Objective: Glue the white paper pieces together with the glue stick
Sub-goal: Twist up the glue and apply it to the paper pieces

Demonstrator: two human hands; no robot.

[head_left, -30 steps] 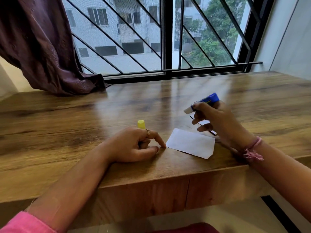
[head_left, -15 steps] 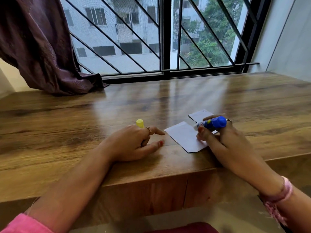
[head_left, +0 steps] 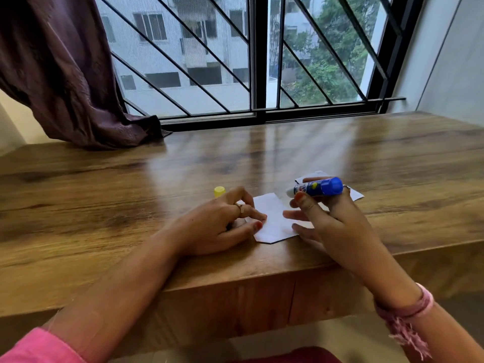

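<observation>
A white paper piece (head_left: 272, 221) lies flat near the table's front edge. My left hand (head_left: 222, 224) rests on the table, with its index fingertip and thumb touching the paper's left edge. My right hand (head_left: 330, 226) grips a blue glue stick (head_left: 318, 187) between thumb and fingers. The stick lies almost level just above the paper, its uncapped white tip pointing left. The lower fingers of my right hand touch the paper's right side. A second white paper piece (head_left: 353, 193) lies behind my right hand, mostly hidden. The yellow cap (head_left: 219, 191) shows just behind my left knuckles.
The wooden table (head_left: 131, 179) runs wide to the left, right and back. A purple curtain (head_left: 65, 74) hangs over its back left corner. A barred window (head_left: 259, 61) closes the far side, and a wall stands at the right.
My right hand has come down and toward me with the glue stick, from raised above the table to over the paper. My left fingers have slid right onto the paper's edge.
</observation>
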